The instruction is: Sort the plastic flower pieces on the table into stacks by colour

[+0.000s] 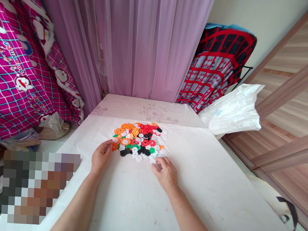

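A heap of small plastic snowflake discs (134, 142) lies on the covered table, in orange, red, white, black, green and yellow. At the heap's left edge my left hand (100, 158) is closed, with its fingertips pinched at an orange snowflake disc (115, 147). My right hand (167, 172) rests low at the heap's front right corner, fingers curled and thumb bent inward. A white snowflake disc (152, 161) sits at its fingertips and seems gripped by them; the fingers partly hide it. Several clear or white discs (165, 136) lie along the right side of the heap.
The table (139, 204) has a pale cover with a flower print at its far end. Behind it hangs a purple curtain (147, 42). A white bag (234, 107) stands at the right edge, near wooden doors (285, 112). Pink patterned cloth (24, 70) hangs on the left.
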The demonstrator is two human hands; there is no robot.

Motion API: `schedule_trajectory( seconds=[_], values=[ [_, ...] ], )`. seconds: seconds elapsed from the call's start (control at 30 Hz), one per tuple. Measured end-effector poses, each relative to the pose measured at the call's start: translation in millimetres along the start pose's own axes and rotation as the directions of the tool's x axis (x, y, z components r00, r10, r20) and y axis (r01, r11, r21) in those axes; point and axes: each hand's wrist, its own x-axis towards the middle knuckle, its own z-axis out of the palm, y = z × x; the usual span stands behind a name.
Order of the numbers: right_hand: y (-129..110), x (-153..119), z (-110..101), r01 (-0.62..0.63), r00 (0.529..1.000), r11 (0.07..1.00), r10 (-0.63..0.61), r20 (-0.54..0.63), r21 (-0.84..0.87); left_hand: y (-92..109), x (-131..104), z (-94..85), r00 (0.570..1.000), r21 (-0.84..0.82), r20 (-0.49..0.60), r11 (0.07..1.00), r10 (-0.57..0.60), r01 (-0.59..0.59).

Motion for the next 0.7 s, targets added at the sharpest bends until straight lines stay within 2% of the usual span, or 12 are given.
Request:
schedule_trajectory(
  seconds=[0.17,0.27,0.47,0.57,0.7],
  values=[
    [40,15,-12,-0.209,0.973,0.975,0.199,-0.118,-0.074,-3,-1,-1.1,1.000,0.010,0.027,1.000,0.013,-0.013],
    [54,20,-17,-0.261,0.961,0.958,0.246,-0.130,-0.120,-2,-2,-1.9,0.998,0.033,0.052,0.999,0.028,-0.029],
    [48,7,-20,-0.102,0.994,0.994,0.101,-0.038,-0.041,1,-4,-3.5,0.998,0.049,0.048,0.998,0.034,-0.036],
    [32,0,-18,0.026,1.000,0.999,-0.026,-0.005,0.035,0,-4,-3.9,0.997,0.072,0.059,0.996,0.039,-0.044],
    [1,1,-4,0.189,0.979,0.981,-0.192,0.067,0.040,-4,-1,-2.7,0.994,0.095,0.077,0.992,0.072,-0.079]
  ],
)
